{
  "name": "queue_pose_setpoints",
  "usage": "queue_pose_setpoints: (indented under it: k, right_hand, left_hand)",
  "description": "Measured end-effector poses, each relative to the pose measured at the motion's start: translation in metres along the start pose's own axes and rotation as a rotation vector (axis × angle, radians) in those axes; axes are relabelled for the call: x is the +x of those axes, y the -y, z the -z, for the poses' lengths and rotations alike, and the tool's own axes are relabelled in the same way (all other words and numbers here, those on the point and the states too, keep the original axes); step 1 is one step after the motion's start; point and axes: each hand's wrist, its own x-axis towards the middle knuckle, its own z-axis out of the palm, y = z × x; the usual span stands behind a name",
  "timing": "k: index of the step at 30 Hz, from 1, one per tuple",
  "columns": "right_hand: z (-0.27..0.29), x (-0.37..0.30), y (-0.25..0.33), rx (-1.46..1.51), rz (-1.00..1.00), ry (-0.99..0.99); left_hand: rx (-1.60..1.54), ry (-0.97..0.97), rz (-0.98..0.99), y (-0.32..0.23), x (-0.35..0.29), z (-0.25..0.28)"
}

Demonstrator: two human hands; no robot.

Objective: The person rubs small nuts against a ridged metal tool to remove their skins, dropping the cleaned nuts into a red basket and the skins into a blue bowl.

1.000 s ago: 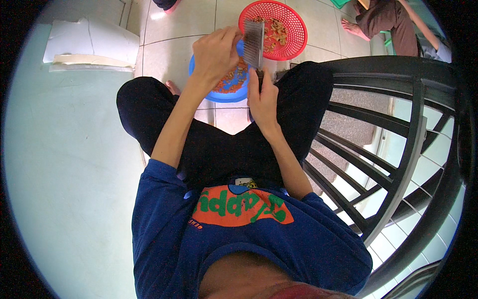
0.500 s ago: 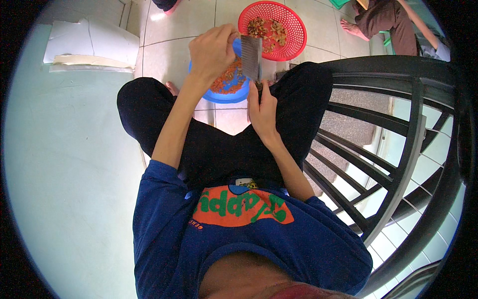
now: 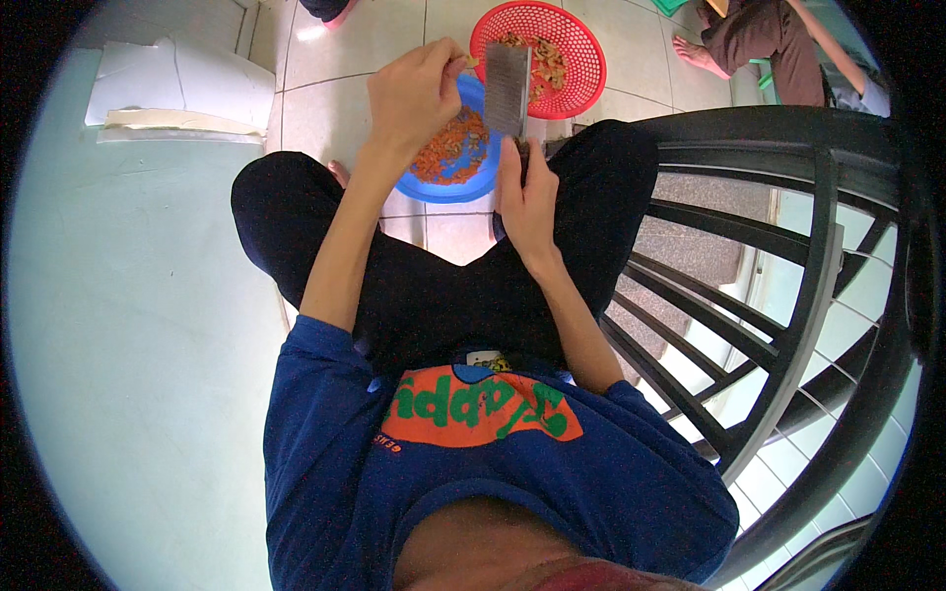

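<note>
My right hand (image 3: 529, 202) is closed round the handle of a cleaver (image 3: 507, 91). Its broad grey blade points away from me, over the gap between a blue basin (image 3: 441, 196) and a red colander (image 3: 592, 74). Up and to the left, my left hand (image 3: 414, 103) is closed in a pinch on a small yellowish piece (image 3: 472, 62), apart from the blade; its kind cannot be made out. Chopped orange and brown bits (image 3: 448, 158) lie in the basin, below my left hand. Larger brownish-yellow pieces (image 3: 549, 67) lie in the colander, partly hidden by the blade.
Black stair railings (image 3: 729, 315) curve along my right side, with grey steps (image 3: 690, 236) behind them. On my left is a pale wall (image 3: 148, 325). Another person's bare foot and brown-clad leg (image 3: 778, 54) show at the far right, and a foot (image 3: 342, 15) at the top.
The cleaver has moved slightly right and away from me with my right hand. My left hand has shifted a little up and left. The basin's left edge sits farther right.
</note>
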Motion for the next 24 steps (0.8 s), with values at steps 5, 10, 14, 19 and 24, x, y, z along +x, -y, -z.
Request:
queue_pose_setpoints:
  k: [5, 10, 14, 19, 24]
  right_hand:
    - [-0.002, 0.021, 0.009, 0.055, -0.044, -0.002]
    - [-0.005, 0.026, 0.012, 0.057, -0.08, 0.006]
    - [-0.006, 0.026, 0.011, 0.061, -0.081, 0.0]
    - [-0.008, 0.036, 0.007, 0.063, 0.004, -0.047]
    - [-0.006, 0.047, 0.011, 0.024, -0.037, -0.001]
  left_hand:
    - [0.045, 0.048, -0.061, -0.003, -0.001, 0.002]
    - [0.025, 0.027, -0.111, -0.003, -0.002, -0.002]
    - [-0.012, -0.001, -0.144, -0.004, -0.004, -0.002]
    - [0.003, 0.026, -0.149, -0.004, -0.006, -0.006]
    - [0.015, 0.019, -0.136, -0.006, -0.006, -0.004]
